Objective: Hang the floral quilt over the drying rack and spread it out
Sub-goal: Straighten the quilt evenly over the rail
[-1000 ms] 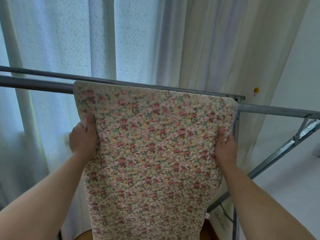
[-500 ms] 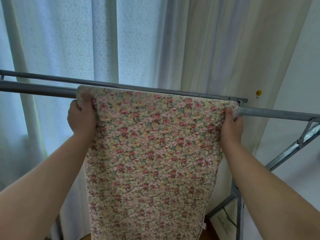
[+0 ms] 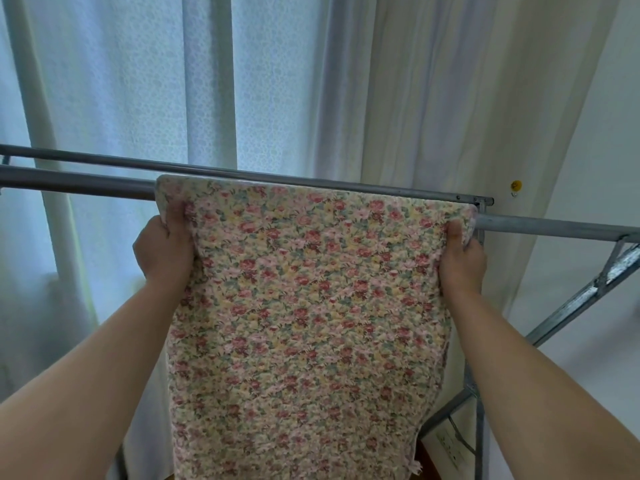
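Two grips, a person's bare hands seen from a head camera, reach up and forward to a pink, red and yellow floral quilt (image 3: 304, 323) hanging over a grey metal drying rack (image 3: 554, 226). The left grip (image 3: 162, 251) pinches the quilt's upper left corner, thumb on the printed front and fingers curled out of sight behind the cloth. The right grip (image 3: 462, 261) grasps the upper right corner the same way. Both are clenched on the fabric just under the rack's near rail (image 3: 76, 183).

The quilt's top fold lies along that near rail, toward the rack's right end, and its upper edge reaches up to the thinner far rail (image 3: 86, 157). How much cloth hangs down the far side is hidden. The front panel drops straight down between the two forearms and runs out of the bottom of the view, so its long axis is vertical while the fold runs left to right along the rail.

It hangs as a narrow panel, probably with layers folded together. Bare rail stretches far to the left of the left grip, and a shorter bare length shows past the right grip, above a slanted metal brace (image 3: 585, 297). Spreading it looks likely to mean drawing the corners apart along the rail, and the left grip is nearer to the longer free stretch.

Behind the rack hang a sheer white patterned curtain (image 3: 138, 81) and a cream curtain (image 3: 433, 98). A small yellow peg (image 3: 516, 185) sits on the white wall (image 3: 606, 133) to the right.
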Available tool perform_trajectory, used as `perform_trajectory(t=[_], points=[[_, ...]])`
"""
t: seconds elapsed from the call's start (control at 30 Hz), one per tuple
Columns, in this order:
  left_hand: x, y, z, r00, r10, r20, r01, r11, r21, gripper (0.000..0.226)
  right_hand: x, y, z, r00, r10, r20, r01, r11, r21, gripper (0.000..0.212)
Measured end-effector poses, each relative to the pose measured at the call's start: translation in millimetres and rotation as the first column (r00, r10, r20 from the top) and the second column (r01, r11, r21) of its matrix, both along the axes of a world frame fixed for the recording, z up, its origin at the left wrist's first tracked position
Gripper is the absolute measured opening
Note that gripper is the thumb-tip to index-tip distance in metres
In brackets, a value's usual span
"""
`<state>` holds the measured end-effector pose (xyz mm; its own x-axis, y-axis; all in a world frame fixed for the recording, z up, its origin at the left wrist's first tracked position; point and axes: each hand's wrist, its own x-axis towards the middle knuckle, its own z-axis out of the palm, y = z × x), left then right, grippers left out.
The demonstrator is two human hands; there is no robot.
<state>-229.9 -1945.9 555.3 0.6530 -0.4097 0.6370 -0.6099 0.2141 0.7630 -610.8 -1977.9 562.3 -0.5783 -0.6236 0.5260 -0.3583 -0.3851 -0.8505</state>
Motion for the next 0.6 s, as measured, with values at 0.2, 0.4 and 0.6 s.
perform_trajectory(t=[0.2,0.4,0.6], points=[[-6,9,-5,0.999,-0.031,0.042,0.031,0.999,0.020,0.061,-2,2,-11,1.000,-0.004,-0.025,0.005,0.999,0.053,0.059],[-2,13,-5,0.963,-0.223,-0.149,0.230,0.973,0.030,0.058,0,3,-10,0.987,0.138,0.086,-0.143,0.988,0.061,0.059],[-1,14,1,0.794,-0.494,-0.354,0.508,0.859,-0.059,0.049,-11,-3,-23,0.858,0.406,0.314,-0.422,0.906,-0.020,0.020]])
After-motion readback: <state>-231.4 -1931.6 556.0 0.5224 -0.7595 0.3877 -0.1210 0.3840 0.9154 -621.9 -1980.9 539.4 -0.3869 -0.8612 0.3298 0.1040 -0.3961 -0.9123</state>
